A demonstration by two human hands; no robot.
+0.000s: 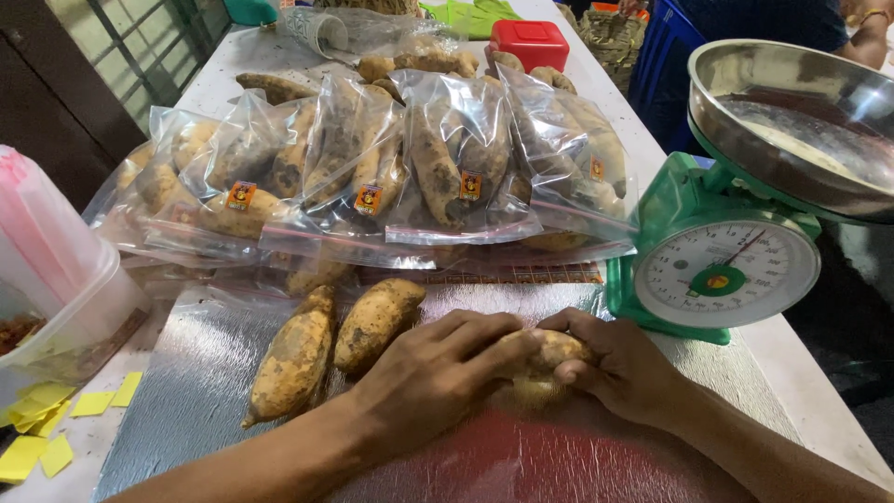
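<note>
Both hands grip one brown, dirt-smeared sweet potato (549,352) just above the silvery mat (196,382). My left hand (433,373) covers its left end; my right hand (619,368) wraps its right end. Two more loose sweet potatoes (296,354) (375,319) lie on the mat left of my hands. Behind them is a pile of clear bags of sweet potatoes (372,177), each with a small orange sticker.
A green dial scale (717,265) with a steel bowl (801,121) stands at the right. A clear plastic tub (65,307) and yellow paper slips (42,428) are at the left. A red box (529,42) sits at the back; another person's arm (871,33) is at top right.
</note>
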